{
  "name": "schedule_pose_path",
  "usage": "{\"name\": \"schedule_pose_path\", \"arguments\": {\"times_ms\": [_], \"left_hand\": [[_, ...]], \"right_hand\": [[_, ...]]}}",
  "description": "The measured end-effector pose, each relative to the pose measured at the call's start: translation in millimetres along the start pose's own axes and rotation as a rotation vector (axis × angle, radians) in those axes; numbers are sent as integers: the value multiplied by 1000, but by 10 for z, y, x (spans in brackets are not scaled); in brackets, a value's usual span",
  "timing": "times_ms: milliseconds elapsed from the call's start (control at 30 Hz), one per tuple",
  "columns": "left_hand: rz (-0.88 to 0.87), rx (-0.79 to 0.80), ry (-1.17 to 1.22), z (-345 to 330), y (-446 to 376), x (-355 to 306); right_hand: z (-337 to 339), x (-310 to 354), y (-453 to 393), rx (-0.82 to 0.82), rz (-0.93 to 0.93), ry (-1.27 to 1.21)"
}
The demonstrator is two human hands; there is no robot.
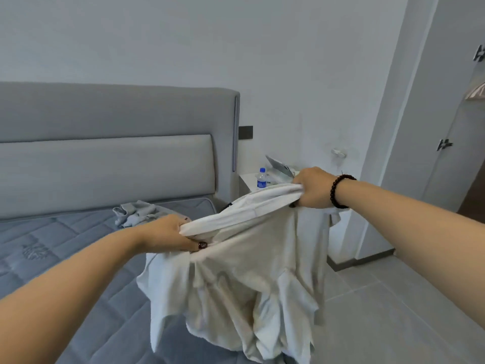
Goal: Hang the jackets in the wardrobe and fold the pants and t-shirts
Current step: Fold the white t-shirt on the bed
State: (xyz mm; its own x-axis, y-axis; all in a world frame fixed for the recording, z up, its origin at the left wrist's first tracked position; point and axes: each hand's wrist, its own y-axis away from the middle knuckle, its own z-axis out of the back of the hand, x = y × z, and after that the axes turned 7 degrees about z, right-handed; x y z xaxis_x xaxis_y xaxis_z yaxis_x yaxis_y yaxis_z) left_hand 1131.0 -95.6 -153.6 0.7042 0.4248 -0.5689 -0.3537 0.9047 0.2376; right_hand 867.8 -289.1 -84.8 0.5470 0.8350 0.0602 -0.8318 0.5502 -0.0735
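Observation:
A white t-shirt (244, 279) hangs in the air over the bed's right edge, stretched between both hands. My left hand (170, 233) grips one end of its bunched upper edge. My right hand (313, 186), with a dark bead bracelet on the wrist, grips the other end higher up. The rest of the cloth droops in loose folds below. A crumpled grey garment (136, 212) lies on the mattress near the headboard, behind my left hand.
The blue-grey quilted mattress (65, 258) fills the lower left, with a grey padded headboard (118, 143) behind. A white nightstand (249, 179) holds a water bottle (261, 178). A wardrobe door (443, 143) stands at the right; grey tiled floor (393, 311) lies below.

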Motion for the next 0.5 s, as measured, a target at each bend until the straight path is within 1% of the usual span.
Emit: {"name": "schedule_pose_path", "arguments": {"times_ms": [67,100,167,200,233,300,367,400,433,467,500], "left_hand": [[31,72,-90,114,-31,-56],[36,47,-161,182,-57,-106],[52,-99,-322,392,-141,-176],[74,-191,-375,532,-182,-187],[94,-294,-408,696,-213,-196],[118,-540,-430,1067,-226,-218],[102,-799,-358,1424,-116,-241],[80,-861,-282,1577,-26,-250],[55,-847,-198,1690,83,-256],[47,-762,-141,1748,210,-249],[68,-633,-117,1750,349,-224]], "right_hand": [[22,-50,-167,101,-53,-52],[6,-69,-261,127,-69,-21],[-25,-51,-479,131,-69,144],[-20,-17,-606,103,-64,234],[7,25,-735,32,-63,300],[166,126,-980,-173,-82,356],[424,250,-1176,-399,-67,307],[587,342,-1223,-482,-52,264],[750,424,-1256,-536,-32,226],[894,517,-1259,-563,-7,205],[1005,618,-1232,-572,18,196]]}}
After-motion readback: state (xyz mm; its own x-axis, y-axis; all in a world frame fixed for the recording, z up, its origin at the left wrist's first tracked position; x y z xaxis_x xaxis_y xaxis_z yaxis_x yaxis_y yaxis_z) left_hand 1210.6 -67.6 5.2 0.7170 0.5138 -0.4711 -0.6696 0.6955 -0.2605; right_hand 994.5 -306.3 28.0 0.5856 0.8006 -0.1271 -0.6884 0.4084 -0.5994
